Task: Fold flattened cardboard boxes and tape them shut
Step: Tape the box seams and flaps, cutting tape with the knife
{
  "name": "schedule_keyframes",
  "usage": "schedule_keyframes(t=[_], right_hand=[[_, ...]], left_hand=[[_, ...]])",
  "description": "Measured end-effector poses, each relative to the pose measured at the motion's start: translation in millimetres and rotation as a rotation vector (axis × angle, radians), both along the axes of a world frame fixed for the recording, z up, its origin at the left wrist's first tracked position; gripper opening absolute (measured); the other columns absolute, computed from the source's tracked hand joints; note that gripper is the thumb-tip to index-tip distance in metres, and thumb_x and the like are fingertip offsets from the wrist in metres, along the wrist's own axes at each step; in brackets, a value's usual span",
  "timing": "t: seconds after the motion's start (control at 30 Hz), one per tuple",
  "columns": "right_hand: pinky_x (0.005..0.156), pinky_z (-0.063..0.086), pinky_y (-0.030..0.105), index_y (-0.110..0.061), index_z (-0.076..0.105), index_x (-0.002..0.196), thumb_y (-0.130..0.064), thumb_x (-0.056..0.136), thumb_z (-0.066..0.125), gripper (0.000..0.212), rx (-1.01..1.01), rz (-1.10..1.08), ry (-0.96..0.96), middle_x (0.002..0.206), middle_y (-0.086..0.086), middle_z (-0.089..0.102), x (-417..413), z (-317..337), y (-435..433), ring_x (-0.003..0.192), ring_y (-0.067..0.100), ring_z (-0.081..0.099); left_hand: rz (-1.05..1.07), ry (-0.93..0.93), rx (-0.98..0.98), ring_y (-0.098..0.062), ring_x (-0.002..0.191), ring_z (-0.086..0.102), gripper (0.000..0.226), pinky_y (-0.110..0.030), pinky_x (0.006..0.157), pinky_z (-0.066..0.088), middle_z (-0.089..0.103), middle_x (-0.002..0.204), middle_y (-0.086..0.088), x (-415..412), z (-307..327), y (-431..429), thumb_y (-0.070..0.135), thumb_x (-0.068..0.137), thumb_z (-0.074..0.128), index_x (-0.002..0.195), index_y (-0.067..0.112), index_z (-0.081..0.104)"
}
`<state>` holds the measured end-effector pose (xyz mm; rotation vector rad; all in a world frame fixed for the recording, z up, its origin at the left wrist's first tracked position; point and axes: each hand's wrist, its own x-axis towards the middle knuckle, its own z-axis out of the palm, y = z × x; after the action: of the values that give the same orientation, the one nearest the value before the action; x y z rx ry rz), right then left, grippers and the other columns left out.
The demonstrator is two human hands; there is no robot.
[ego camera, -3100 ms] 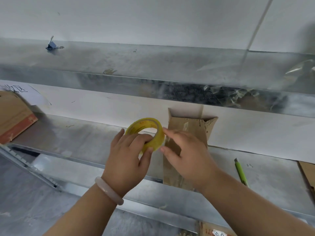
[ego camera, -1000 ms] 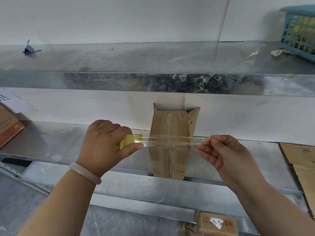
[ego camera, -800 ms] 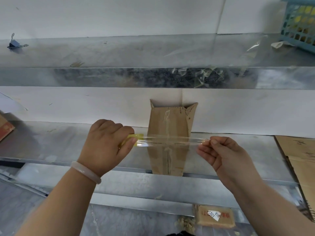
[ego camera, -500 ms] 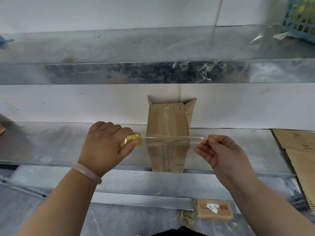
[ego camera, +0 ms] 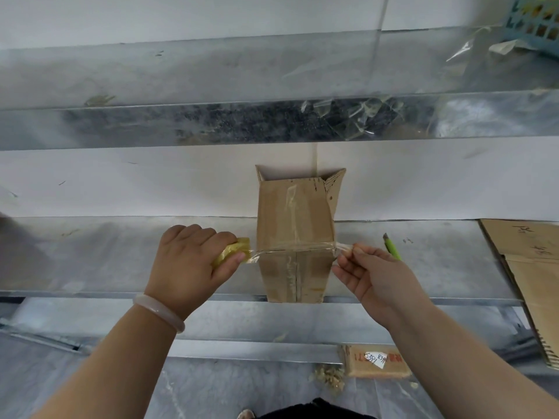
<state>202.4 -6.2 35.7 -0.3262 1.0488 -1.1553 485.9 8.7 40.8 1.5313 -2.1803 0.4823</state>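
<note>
You're taping the box [ego camera: 295,219]: your left hand [ego camera: 187,261] grips the roll [ego camera: 233,252], your right hand [ego camera: 372,276] pinches the tape [ego camera: 298,247] end. Next, press it flat.

Wears a single smooth, rounded bangle [ego camera: 158,316], milky white with a faint pink cast and slightly translucent, sitting snug on the wrist just behind the left hand [ego camera: 193,261] and its grip. Shows a bare left forearm [ego camera: 121,361] and a bare right forearm [ego camera: 453,358] running back from the two grips. Has short nails on the right hand [ego camera: 375,276], seen closest to the grip. Wears a dark, near-black garment [ego camera: 317,411], showing only as a strip far back from both grips, between the arms; cannot tell its kind.
</note>
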Motion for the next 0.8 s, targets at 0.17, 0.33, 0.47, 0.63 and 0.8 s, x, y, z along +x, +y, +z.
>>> schedule_keyframes(t=[0.17, 0.33, 0.47, 0.63, 0.8], right_hand=[[0.07, 0.055, 0.03, -0.007, 0.064, 0.087, -0.002, 0.097, 0.055, 0.014, 0.037, 0.035, 0.102, 0.07, 0.006, 0.066, 6.5, -15.2, 0.9, 0.068, 0.014, 0.061], [0.086, 0.053, 0.031, -0.006, 0.072, 0.101, -0.008, 0.094, 0.061, 0.013, 0.014, 0.073, 0.186, 0.091, 0.008, 0.076, 14.8, -26.8, 2.0, 0.088, 0.019, 0.066], [0.081, 0.054, 0.032, -0.007, 0.073, 0.101, -0.003, 0.091, 0.064, 0.014, 0.091, 0.08, 0.189, 0.1, 0.013, 0.074, 13.0, -38.7, -0.7, 0.092, 0.024, 0.067], [0.096, 0.053, 0.037, -0.024, 0.061, 0.132, -0.015, 0.099, 0.056, 0.034, -0.16, 0.024, 0.673, 0.112, -0.006, 0.069, -0.2, -44.3, 6.8, 0.101, 0.013, 0.066], [0.112, 0.037, 0.032, -0.023, 0.043, 0.146, -0.011, 0.098, 0.034, 0.05, -0.891, -0.115, 0.878, 0.142, -0.02, 0.048, 2.6, -25.3, 4.0, 0.136, 0.013, 0.044]], left_hand=[[0.012, 0.0, 0.008, -0.022, 0.065, 0.056, 0.04, -0.037, 0.071, 0.038, 0.062, 0.07, 0.005, -2.8, -4.8, -2.8, 0.05, 0.094, 0.043, 0.087, 0.021, 0.069], [0.0, -0.015, 0.026, -0.021, 0.067, 0.056, 0.036, -0.036, 0.073, 0.038, 0.062, 0.07, 0.006, -10.9, -7.3, -5.8, 0.049, 0.092, 0.046, 0.085, 0.021, 0.068], [0.01, -0.003, 0.04, -0.021, 0.067, 0.056, 0.037, -0.037, 0.073, 0.039, 0.062, 0.071, 0.006, -12.3, -7.5, -6.8, 0.049, 0.092, 0.044, 0.085, 0.022, 0.068], [0.014, -0.006, 0.028, -0.021, 0.067, 0.056, 0.035, -0.037, 0.073, 0.039, 0.062, 0.07, 0.006, -12.8, -6.1, -7.1, 0.049, 0.091, 0.047, 0.084, 0.022, 0.068], [0.002, 0.005, 0.004, -0.022, 0.067, 0.056, 0.033, -0.037, 0.072, 0.039, 0.062, 0.071, 0.005, -11.6, -6.5, -6.8, 0.048, 0.09, 0.05, 0.085, 0.021, 0.069]])
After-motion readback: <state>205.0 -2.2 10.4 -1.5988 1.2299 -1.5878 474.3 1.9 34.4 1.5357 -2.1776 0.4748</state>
